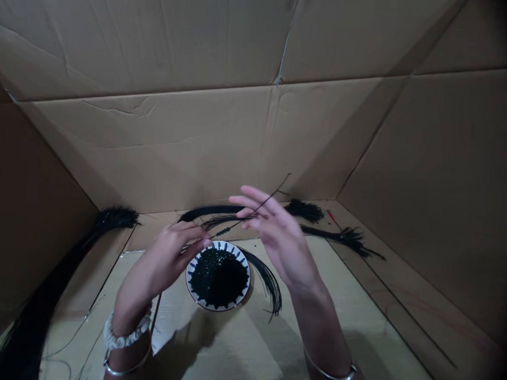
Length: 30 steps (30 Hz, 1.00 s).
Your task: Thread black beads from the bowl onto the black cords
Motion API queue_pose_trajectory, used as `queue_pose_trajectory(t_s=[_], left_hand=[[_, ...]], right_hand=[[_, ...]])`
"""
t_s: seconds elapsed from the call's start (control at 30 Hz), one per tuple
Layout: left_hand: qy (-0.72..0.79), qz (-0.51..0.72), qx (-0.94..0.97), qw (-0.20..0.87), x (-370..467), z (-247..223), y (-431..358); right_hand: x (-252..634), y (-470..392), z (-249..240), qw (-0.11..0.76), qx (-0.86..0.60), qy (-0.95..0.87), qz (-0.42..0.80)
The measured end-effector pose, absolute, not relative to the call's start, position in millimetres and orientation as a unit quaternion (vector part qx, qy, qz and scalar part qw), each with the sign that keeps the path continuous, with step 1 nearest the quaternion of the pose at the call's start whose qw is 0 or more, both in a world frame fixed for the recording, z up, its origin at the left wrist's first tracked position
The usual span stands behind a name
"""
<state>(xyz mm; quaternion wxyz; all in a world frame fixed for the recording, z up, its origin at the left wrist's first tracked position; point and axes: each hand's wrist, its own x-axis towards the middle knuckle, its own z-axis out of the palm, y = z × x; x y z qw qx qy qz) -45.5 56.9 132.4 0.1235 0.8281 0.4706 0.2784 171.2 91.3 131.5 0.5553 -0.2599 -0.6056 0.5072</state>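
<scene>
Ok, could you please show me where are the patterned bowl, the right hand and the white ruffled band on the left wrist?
Patterned bowl (231, 246): head view, on its far rim.
Right hand (281, 243): head view, on the middle of the hand.
White ruffled band (126, 339): head view, on its lower edge.

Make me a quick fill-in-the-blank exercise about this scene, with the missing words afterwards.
1. The thin strand extends from the left hand toward the person's ____.
2. Of the two hands, the bowl stands nearer the fingertips of the ____ one.
3. The wall behind the hands is made of ____.
4. The number of silver bangles worn is ____.

Missing words: right hand; left; cardboard; two.
</scene>
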Motion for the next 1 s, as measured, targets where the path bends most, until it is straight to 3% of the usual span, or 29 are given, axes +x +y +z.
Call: queue_pose_trajectory(t_s=[0.13,0.37,1.0], left_hand=[[0.456,0.305,0.832,0.081,-48.7,134.8,52.8],[0.445,0.304,0.840,0.066,-48.0,133.6,50.3],[0.516,0.209,0.814,0.167,-54.5,129.7,51.4]], right_hand=[[159.2,90.0,122.7,0.438,-0.289,-0.737,0.426],[150.4,92.9,116.9,0.453,-0.301,-0.758,0.359],[167.8,101.2,125.4,0.671,-0.287,-0.487,0.480]])
